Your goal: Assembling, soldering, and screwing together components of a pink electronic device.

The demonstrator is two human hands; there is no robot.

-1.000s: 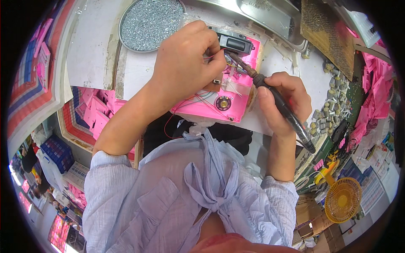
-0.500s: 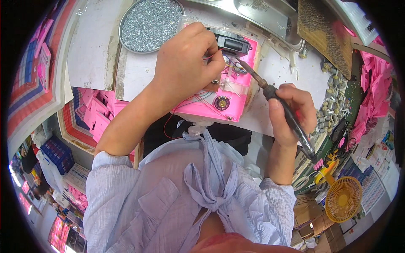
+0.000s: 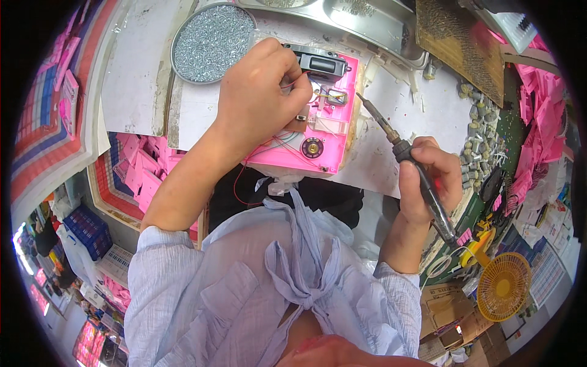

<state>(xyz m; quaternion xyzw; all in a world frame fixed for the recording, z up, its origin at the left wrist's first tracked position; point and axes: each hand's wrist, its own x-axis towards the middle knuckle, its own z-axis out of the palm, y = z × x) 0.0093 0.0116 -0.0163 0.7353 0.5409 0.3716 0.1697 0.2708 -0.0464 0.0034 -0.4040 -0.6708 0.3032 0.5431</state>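
Note:
A pink plastic housing (image 3: 287, 160) lies on the white bench in front of me, with a black box-shaped part (image 3: 322, 63) across its far end, a small round speaker (image 3: 312, 147) at its near end and thin wires between. Above its left side, my left hand (image 3: 260, 92) is closed in a pinch on a thin red wire (image 3: 298, 83); the fingers partly hide the parts below. My right hand (image 3: 431, 180) grips the black handle of a soldering iron (image 3: 405, 150). Its metal tip points up and left, just beyond the housing's right edge and apart from the wires.
A round metal tray of small screws (image 3: 213, 44) stands at the far left, and steel trays (image 3: 382, 27) at the back. Small motors (image 3: 474, 144) line the right side. Pink pieces (image 3: 143, 174) fill a bin at left; a yellow fan (image 3: 503, 286) is at lower right.
The soldering iron's tip has drawn away from the wires to the right, past the housing's edge. My left hand keeps its pinch over the housing. The whole view has shifted slightly.

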